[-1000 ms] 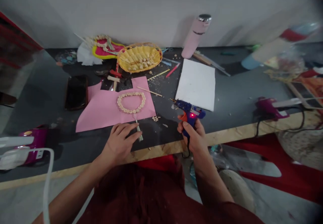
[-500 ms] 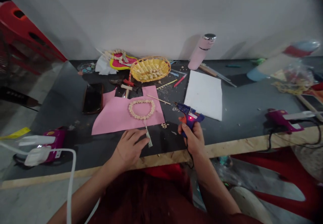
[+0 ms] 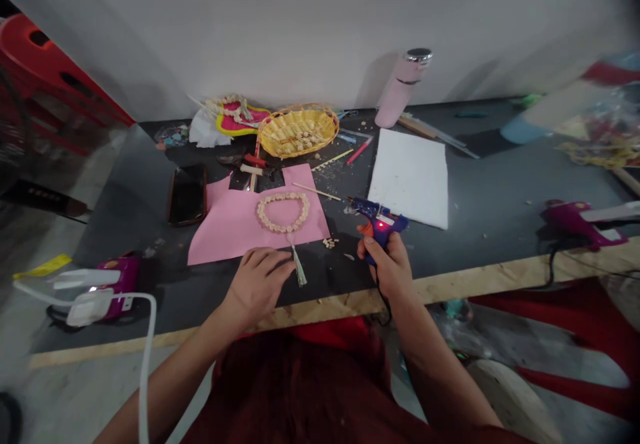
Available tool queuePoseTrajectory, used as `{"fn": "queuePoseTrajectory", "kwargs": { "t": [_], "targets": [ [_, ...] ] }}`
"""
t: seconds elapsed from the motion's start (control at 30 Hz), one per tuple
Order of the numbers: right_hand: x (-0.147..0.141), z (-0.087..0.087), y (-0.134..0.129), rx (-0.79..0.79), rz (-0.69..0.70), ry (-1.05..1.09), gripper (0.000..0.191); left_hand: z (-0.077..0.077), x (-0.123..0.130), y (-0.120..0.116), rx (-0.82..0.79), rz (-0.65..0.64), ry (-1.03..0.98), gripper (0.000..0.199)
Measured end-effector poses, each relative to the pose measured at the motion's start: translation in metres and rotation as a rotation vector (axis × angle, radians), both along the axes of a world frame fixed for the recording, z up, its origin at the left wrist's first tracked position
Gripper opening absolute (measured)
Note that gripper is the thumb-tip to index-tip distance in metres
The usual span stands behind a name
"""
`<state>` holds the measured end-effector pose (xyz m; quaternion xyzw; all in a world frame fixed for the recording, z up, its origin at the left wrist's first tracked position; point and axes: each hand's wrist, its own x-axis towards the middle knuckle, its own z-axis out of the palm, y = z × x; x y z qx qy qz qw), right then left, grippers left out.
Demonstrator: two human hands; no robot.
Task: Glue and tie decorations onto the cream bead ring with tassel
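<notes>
In my right hand (image 3: 390, 264) is a blue hot glue gun (image 3: 377, 224) with a red light on its side, its nozzle pointing left over the table. My left hand (image 3: 260, 281) rests at the table's front, fingers loosely bent and apart, holding nothing. Just right of its fingertips lies a pale tassel (image 3: 299, 267). The tassel hangs from a beaded bracelet (image 3: 283, 227), which forms a loop on a pink sheet (image 3: 225, 234). Several small beige pieces (image 3: 330, 243) lie between my hands. A thin stick (image 3: 317, 192) crosses the sheet's right edge.
A yellow basket (image 3: 265, 144) with small pieces stands at the back, near a pink bottle (image 3: 397, 97). White board (image 3: 410, 177) lies right of centre, a phone (image 3: 187, 194) left. Purple power strips (image 3: 127, 284) with cables sit at both sides. Pliers with red handles (image 3: 255, 161) lie behind the sheet.
The camera view has shifted slightly. My left hand's fingers have drawn back a little from the tassel. My right hand still holds the glue gun in about the same place.
</notes>
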<state>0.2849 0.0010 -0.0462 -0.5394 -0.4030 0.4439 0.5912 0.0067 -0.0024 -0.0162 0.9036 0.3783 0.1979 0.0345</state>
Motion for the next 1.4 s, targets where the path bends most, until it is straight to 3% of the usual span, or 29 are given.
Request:
{"fn": "queuePoseTrajectory", "kwargs": {
  "t": [0.23,0.43,0.6,0.77,0.97,1.07,1.2,1.3,1.4],
  "targets": [
    [-0.001,0.002,0.0,-0.009,-0.015,-0.038,0.02,0.01,0.015,0.014,-0.023,0.106,0.069,0.02],
    [0.0,0.001,0.001,-0.013,-0.025,0.01,0.02,0.016,0.054,0.037,-0.058,-0.009,0.177,0.021],
    [0.0,0.006,-0.001,-0.029,-0.016,0.001,0.021,0.005,0.079,0.057,-0.057,-0.042,0.217,0.02],
    [0.0,0.009,-0.001,-0.03,-0.004,0.019,0.021,-0.005,0.081,0.062,-0.025,-0.075,0.197,0.022],
    [0.001,0.005,-0.002,-0.029,0.018,-0.027,0.021,-0.006,0.083,0.064,0.005,-0.071,0.212,0.018],
    [0.002,0.002,-0.003,-0.001,0.023,-0.034,0.019,0.0,0.084,0.058,0.049,-0.055,0.251,0.016],
    [0.002,0.001,-0.004,0.001,0.023,-0.04,0.017,0.011,0.074,0.03,0.061,-0.033,0.218,0.013],
    [0.002,0.001,-0.004,-0.004,0.022,-0.055,0.018,0.013,0.055,0.005,0.039,-0.014,0.083,0.011],
    [0.001,0.001,-0.004,0.005,0.02,-0.059,0.018,0.008,0.028,-0.004,-0.022,0.071,0.02,0.01]
  ]
}}
